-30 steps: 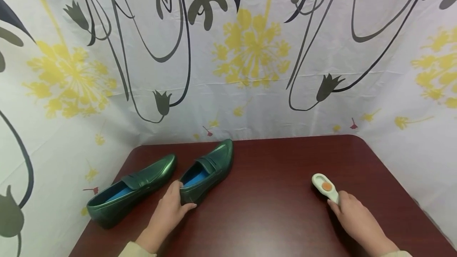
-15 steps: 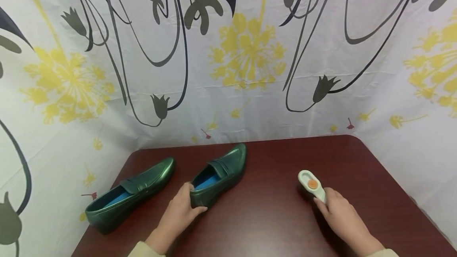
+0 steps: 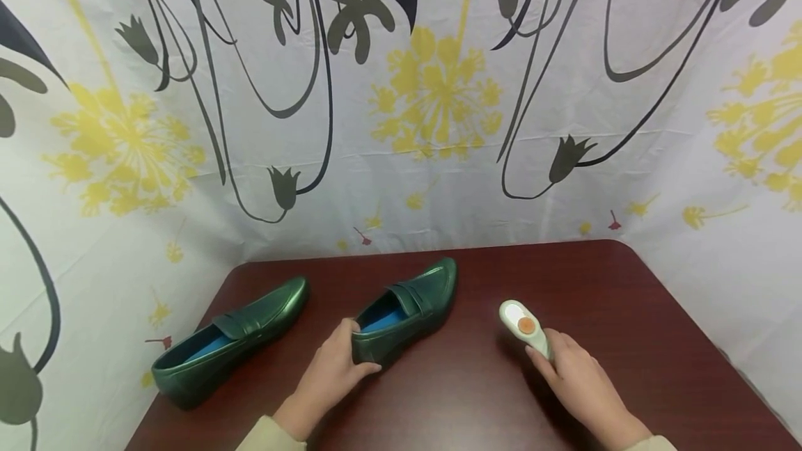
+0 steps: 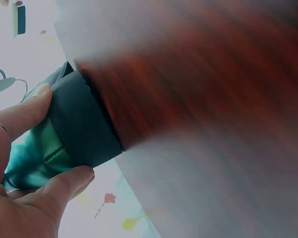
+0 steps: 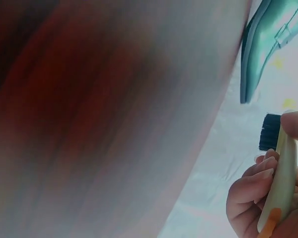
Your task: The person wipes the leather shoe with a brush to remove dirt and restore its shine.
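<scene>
A green loafer [image 3: 416,308] with a blue insole stands on the dark red-brown table, its toe pointing to the back right. My left hand [image 3: 332,371] grips its heel from behind, thumb on the near side and fingers at the opening's rim. In the left wrist view, thumb and fingers hold both sides of the loafer's heel [image 4: 87,119]. Right of the loafer, my right hand [image 3: 579,385] holds a small pale green brush [image 3: 516,315] with an orange button. Dark bristles [image 5: 270,132] show in the right wrist view, facing away from the palm.
The matching green loafer [image 3: 250,322] lies at the table's left side, toe toward the back. The table [image 3: 476,402] has a rounded back corner. A white cloth [image 3: 401,193] with yellow and grey flower prints hangs behind and on both sides.
My left hand has shifted the gripped loafer rightward, away from the other loafer. The right hand has brought the brush leftward, nearer to it. The other loafer has stayed put.
</scene>
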`<state>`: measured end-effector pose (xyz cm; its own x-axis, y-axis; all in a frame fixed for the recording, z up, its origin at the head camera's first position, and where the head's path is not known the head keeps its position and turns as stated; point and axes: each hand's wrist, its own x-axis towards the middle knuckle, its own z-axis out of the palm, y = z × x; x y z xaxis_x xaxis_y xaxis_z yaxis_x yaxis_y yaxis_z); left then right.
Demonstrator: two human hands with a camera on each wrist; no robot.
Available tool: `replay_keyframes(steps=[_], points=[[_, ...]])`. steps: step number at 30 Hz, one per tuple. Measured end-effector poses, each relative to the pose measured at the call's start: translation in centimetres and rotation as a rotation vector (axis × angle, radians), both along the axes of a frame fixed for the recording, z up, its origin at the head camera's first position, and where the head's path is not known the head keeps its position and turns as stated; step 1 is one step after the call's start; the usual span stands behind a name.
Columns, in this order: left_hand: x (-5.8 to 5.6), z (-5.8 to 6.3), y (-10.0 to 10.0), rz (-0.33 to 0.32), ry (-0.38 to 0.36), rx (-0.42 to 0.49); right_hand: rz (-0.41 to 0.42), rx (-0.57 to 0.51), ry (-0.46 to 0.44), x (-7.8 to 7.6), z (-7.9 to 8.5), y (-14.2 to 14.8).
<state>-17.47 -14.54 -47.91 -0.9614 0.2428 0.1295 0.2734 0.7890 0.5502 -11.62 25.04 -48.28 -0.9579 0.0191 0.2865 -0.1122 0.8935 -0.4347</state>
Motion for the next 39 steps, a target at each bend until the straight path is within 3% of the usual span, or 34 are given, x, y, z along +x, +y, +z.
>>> replay_keyframes(steps=[4, 10, 15, 26, 39], points=[[-0.3, -0.1, 0.5, -0.037, -0.019, 0.025, 0.004, -0.011, -0.014, -0.1, 0.0, -0.5], [-1.2, 0.3, 1.4, -0.071, -0.111, 0.113, 0.01, -0.01, -0.013, -0.6, 0.0, -1.0], [-2.3, 0.8, 2.0, -0.107, -0.158, 0.173, 0.014, -0.017, 0.003, -0.8, 0.1, -1.5], [-5.1, 1.1, 2.0, -0.188, -0.199, 0.217, 0.04, -0.027, 0.065, -1.8, 0.1, -3.5], [-7.7, 0.3, 2.2, -0.21, -0.337, 0.434, 0.071, 0.013, 0.137, -2.4, 0.2, -5.3]])
